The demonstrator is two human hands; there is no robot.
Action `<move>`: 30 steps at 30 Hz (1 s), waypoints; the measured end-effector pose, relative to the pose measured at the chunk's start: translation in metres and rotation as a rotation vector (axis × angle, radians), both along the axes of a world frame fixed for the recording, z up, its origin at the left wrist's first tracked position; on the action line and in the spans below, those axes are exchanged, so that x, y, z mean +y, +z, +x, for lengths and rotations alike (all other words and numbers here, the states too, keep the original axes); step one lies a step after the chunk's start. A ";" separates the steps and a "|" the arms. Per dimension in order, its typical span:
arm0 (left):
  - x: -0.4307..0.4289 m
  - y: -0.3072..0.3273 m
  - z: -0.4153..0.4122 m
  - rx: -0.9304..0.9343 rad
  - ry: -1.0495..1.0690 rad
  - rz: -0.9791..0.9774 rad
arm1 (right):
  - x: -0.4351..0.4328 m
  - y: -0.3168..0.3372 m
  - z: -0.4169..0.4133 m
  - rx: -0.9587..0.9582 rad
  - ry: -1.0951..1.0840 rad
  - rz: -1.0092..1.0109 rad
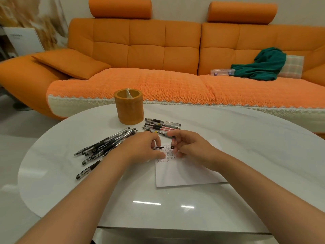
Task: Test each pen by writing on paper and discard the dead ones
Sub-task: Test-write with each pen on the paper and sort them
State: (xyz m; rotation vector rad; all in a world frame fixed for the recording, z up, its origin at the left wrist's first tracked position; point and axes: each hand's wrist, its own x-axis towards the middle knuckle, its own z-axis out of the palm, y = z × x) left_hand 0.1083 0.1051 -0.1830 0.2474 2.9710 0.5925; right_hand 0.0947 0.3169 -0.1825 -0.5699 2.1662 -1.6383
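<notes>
Both of the person's hands hover over the top edge of the paper [186, 171], which lies flat on the white bench [237, 141]. The right grip [191, 147] is curled, and its fingertips pinch a pen [173, 142] that stands nearly upright with its dark end pointing down at the rows of test marks [167, 154]. The left grip [146, 147] is closed around a thin black piece [159, 148]. The tip of this piece pokes out toward the pen, close to it but apart; whether it is a cap or a nib cannot be told. A pile of black pens [105, 147] lies just left of the left grip. A smaller group of pens [162, 125] lies just behind both hands, beside an orange holder [129, 110].
</notes>
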 end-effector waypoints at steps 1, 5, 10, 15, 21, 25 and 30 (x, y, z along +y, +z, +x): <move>0.000 -0.001 0.000 -0.006 -0.002 0.009 | -0.001 -0.002 0.002 0.010 0.000 -0.022; 0.000 -0.004 -0.002 -0.051 0.017 0.059 | -0.005 -0.005 0.009 -0.009 -0.066 -0.072; 0.000 -0.005 -0.005 -0.082 0.041 0.069 | -0.003 -0.005 0.011 -0.008 -0.073 -0.006; 0.001 -0.003 -0.006 -0.112 0.051 0.077 | -0.002 -0.005 0.012 0.058 -0.072 0.108; 0.006 -0.003 -0.003 -0.105 0.043 0.035 | -0.004 -0.010 0.011 0.118 -0.005 0.153; 0.007 -0.002 -0.003 -0.110 0.049 0.032 | -0.005 -0.009 0.009 0.106 -0.011 0.168; 0.006 -0.004 -0.004 -0.114 0.057 0.038 | -0.005 -0.008 0.012 0.118 -0.014 0.187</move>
